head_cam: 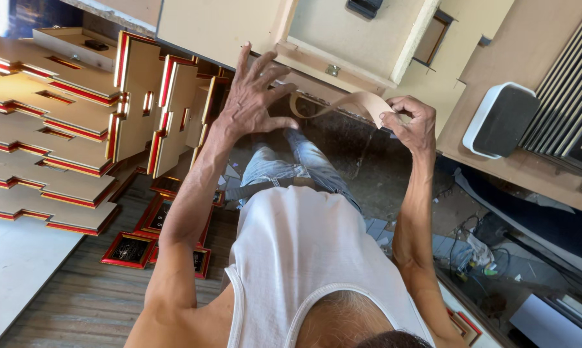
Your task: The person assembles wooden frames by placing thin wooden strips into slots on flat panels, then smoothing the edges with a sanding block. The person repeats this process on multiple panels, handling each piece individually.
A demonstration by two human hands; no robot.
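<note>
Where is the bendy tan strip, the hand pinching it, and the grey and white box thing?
tan strip (342, 102), head view, on the middle of its curved band.
right hand (412, 122), head view, on the back of the hand.
grey and white box (501, 120), head view, on its dark grey face.

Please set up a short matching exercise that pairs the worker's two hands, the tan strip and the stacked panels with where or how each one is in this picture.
Column one:
1. left hand
2. right hand
3. tan strip
4. red-edged panels

Column two:
A. curved in an arc between the two hands
B. pinched shut on one end of the strip
C. stacked in layers off to the left side
D. fingers spread open against the board's edge

Pairs: 1-D, 2-B, 3-A, 4-C
</note>
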